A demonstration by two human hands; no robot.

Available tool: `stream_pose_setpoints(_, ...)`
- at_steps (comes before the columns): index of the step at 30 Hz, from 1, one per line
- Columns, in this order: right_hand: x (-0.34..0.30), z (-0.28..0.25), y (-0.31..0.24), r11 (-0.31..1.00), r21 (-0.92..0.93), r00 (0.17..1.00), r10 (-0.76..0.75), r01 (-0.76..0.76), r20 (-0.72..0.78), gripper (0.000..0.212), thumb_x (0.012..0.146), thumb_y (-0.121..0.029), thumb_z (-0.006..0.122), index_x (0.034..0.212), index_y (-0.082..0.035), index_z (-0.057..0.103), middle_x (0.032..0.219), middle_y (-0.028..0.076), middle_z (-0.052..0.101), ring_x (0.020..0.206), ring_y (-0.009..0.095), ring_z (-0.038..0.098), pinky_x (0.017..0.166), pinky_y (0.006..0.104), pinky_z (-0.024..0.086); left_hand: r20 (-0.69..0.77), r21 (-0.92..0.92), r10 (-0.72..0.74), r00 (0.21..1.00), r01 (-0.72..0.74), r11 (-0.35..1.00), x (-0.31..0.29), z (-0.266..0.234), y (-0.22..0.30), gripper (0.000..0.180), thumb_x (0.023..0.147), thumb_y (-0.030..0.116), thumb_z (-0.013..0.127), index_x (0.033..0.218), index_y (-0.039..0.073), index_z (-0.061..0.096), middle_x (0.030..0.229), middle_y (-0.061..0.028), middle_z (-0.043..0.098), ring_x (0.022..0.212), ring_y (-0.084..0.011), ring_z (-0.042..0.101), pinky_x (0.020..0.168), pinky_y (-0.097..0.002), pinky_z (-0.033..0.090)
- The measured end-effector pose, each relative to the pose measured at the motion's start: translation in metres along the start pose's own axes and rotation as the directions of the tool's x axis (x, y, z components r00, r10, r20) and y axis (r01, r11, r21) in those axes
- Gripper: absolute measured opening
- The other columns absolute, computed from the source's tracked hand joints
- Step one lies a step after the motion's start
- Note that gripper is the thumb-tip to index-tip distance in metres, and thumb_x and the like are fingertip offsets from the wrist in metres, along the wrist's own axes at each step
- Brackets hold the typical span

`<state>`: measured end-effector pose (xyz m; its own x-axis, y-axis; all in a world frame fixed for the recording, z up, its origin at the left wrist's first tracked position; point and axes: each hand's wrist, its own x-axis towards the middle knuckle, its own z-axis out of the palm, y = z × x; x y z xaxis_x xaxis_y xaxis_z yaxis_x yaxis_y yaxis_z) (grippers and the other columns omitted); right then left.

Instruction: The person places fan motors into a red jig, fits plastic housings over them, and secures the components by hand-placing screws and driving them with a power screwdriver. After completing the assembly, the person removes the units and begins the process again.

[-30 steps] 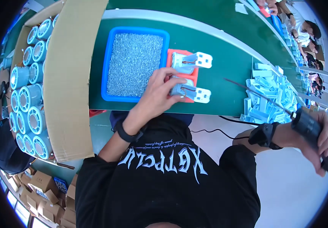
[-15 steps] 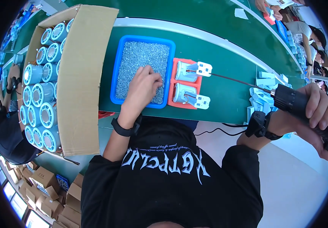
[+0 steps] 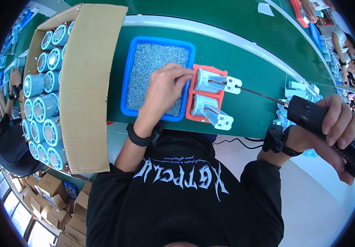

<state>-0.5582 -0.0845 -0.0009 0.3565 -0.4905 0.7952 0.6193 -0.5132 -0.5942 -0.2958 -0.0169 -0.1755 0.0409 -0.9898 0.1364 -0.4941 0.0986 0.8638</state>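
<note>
My right hand [image 3: 342, 127] is wrapped round a black electric screwdriver [image 3: 309, 113]. Its long thin bit reaches left to the white bracket [image 3: 232, 85] on the upper light-blue cylindrical housing [image 3: 206, 80]. My left hand [image 3: 167, 88] is pinched at the fingertips by the upper left corner of the red fixture [image 3: 192, 109]; whatever sits in the pinch is too small to make out. A lower housing [image 3: 204, 105], also with a white bracket [image 3: 223, 122] and thin wires, rests in the same fixture. Under my left hand is a blue tray [image 3: 124, 94] full of small metal screws [image 3: 144, 61].
A tall cardboard box [image 3: 89, 90] packed with light-blue cylinders [image 3: 45, 108] stands at the left. Light-blue parts [image 3: 282, 119] lie piled beyond the screwdriver. A white rail [image 3: 210, 31] crosses the green table [image 3: 152, 127]. Other people work at both sides.
My left hand has moved right, from over the screws to the fixture's corner. The fixture with its housings has shifted slightly right and down; the screwdriver has moved a little left and down.
</note>
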Motion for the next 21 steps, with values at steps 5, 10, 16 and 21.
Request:
stream_pose_setpoints(5, -0.013, -0.001, 0.016, 0.999, 0.027, 0.983, 0.029, -0.024, -0.182, 0.07, 0.056, -0.074, 0.07, 0.086, -0.013, 0.057, 0.066, -0.004, 0.056, 0.05, 0.007, 0.058, 0.048, 0.0195, 0.048, 0.005, -0.366, -0.055, 0.998, 0.053, 0.929, 0.0, 0.018, 0.017, 0.016, 0.077, -0.002, 0.067, 0.092, 0.002, 0.071, 0.084, -0.0102, 0.066, 0.076, -0.0199, 0.064, 0.067, -0.0287, 0.051)
stream_pose_setpoints(10, -0.014, -0.011, 0.022, 0.996, 0.09, 0.986, 0.024, -0.01, -0.163, 0.071, 0.063, -0.066, 0.07, 0.103, -0.009, 0.057, 0.069, 0.0, 0.058, 0.051, 0.012, 0.059, 0.048, 0.0234, 0.051, 0.107, -0.782, -0.1, 0.989, 0.146, 0.606, 0.0, 0.036, 0.014, 0.015, 0.08, -0.004, 0.066, 0.093, 0.001, 0.07, 0.092, -0.0086, 0.064, 0.086, -0.0157, 0.061, 0.073, -0.0268, 0.05)
stream_pose_setpoints(16, -0.016, -0.02, 0.015, 0.996, 0.088, 0.966, 0.03, -0.008, -0.255, 0.067, 0.058, -0.074, 0.067, 0.081, -0.011, 0.061, 0.062, -0.004, 0.058, 0.048, 0.007, 0.059, 0.049, 0.0186, 0.051, 0.091, -0.731, 0.02, 0.996, 0.054, 0.68, 0.0, 0.035, 0.008, 0.015, 0.08, -0.006, 0.064, 0.092, 0.001, 0.07, 0.091, -0.0083, 0.064, 0.086, -0.0151, 0.06, 0.075, -0.0263, 0.048)
stream_pose_setpoints(21, -0.014, -0.019, 0.015, 0.995, 0.094, 0.959, 0.057, -0.032, -0.279, 0.066, 0.058, -0.074, 0.068, 0.082, -0.012, 0.063, 0.062, -0.005, 0.059, 0.048, 0.007, 0.059, 0.05, 0.0183, 0.051, 0.04, -0.666, 0.076, 0.996, -0.03, 0.745, 0.002, 0.033, 0.007, 0.019, 0.078, -0.008, 0.063, 0.092, 0.002, 0.07, 0.088, -0.0082, 0.065, 0.081, -0.0151, 0.061, 0.07, -0.0253, 0.049)
